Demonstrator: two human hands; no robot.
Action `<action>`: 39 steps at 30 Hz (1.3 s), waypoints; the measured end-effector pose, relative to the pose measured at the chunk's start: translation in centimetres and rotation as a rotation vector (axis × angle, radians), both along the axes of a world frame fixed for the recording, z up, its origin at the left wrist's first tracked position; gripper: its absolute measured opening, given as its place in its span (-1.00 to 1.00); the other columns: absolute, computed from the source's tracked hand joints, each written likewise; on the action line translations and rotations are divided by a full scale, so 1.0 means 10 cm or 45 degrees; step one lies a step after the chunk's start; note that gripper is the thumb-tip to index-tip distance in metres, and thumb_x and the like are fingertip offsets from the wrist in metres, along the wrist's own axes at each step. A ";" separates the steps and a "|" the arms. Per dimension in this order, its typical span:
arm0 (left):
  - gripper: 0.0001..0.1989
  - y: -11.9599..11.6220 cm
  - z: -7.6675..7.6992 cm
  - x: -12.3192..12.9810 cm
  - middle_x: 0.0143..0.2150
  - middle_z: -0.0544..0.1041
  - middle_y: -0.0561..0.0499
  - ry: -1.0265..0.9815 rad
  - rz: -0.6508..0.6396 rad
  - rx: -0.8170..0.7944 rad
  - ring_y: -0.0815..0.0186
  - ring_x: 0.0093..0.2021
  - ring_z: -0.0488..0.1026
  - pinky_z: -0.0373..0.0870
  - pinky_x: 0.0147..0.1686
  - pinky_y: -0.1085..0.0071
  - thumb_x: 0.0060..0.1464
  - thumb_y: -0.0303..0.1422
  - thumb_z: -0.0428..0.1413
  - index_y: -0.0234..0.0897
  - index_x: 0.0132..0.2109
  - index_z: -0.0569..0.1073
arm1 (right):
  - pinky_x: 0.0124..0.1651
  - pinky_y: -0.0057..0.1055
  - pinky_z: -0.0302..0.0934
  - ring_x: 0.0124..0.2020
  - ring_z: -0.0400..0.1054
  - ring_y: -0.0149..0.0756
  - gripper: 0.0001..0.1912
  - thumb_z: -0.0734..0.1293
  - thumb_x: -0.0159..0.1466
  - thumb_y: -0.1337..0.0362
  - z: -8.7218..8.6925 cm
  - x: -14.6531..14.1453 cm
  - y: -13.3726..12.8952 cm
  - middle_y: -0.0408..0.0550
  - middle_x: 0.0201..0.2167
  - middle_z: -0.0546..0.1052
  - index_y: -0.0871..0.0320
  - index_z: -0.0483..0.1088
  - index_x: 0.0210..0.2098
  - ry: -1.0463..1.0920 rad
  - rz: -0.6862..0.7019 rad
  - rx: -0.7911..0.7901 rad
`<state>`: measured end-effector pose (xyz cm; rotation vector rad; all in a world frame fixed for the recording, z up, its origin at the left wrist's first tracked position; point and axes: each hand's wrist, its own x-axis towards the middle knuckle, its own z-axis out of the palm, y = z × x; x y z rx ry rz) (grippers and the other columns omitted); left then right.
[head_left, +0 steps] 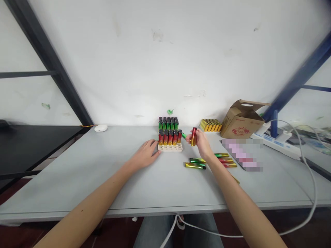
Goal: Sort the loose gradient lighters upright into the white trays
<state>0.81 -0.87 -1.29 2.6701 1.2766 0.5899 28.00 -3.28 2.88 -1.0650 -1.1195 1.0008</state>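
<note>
My left hand (146, 154) lies on the table with its fingers outstretched, at the left edge of a white holed rack (170, 148). Red-and-gold lighters (170, 137) with black tops stand upright in the rack, and its front holes show bare. Behind them rise rows of green lighters (168, 123), also black-topped. To the rack's right, my right hand (201, 142) grips a red-and-gold lighter (193, 137) upright, above the table. Below that hand, loose green-and-gold lighters (195, 165) and red-and-gold ones (227, 162) lie flat, partly covered by my forearm.
A block of yellow-gold cylinders (211, 125) stands by the wall, beside an opened cardboard box (243, 120). Farther right are a pixelated flat object (241, 155), a white power strip (278, 144) and a looping white cable (314, 186). A white case (100, 128) sits back left.
</note>
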 end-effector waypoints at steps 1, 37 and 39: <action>-0.60 0.00 0.00 0.00 0.18 0.32 -0.23 -0.002 0.001 0.000 0.01 0.18 0.30 0.26 0.16 0.04 0.29 -0.18 -0.09 -0.25 0.19 0.26 | -0.39 -0.41 0.16 -0.52 0.27 -0.34 -0.70 0.21 0.19 -0.04 0.02 -0.02 -0.01 -0.21 -0.55 0.39 0.06 0.21 -0.31 0.135 0.069 -0.030; -0.59 -0.01 0.03 0.00 0.18 0.35 -0.22 0.019 -0.019 -0.011 0.01 0.20 0.28 0.25 0.17 0.05 0.29 -0.17 -0.09 -0.25 0.19 0.26 | -0.69 -0.54 -0.23 -0.74 -0.30 -0.52 -0.64 0.14 0.21 0.03 0.05 -0.15 -0.10 -0.35 -0.75 -0.06 0.09 0.07 -0.61 0.527 0.510 -0.332; -0.59 -0.01 0.03 0.00 0.18 0.35 -0.21 0.009 -0.018 -0.007 0.01 0.20 0.29 0.25 0.17 0.04 0.29 -0.16 -0.09 -0.24 0.19 0.26 | -0.69 -0.53 -0.24 -0.74 -0.32 -0.52 -0.64 0.14 0.21 0.05 0.05 -0.15 -0.10 -0.35 -0.75 -0.07 0.08 0.05 -0.61 0.519 0.501 -0.341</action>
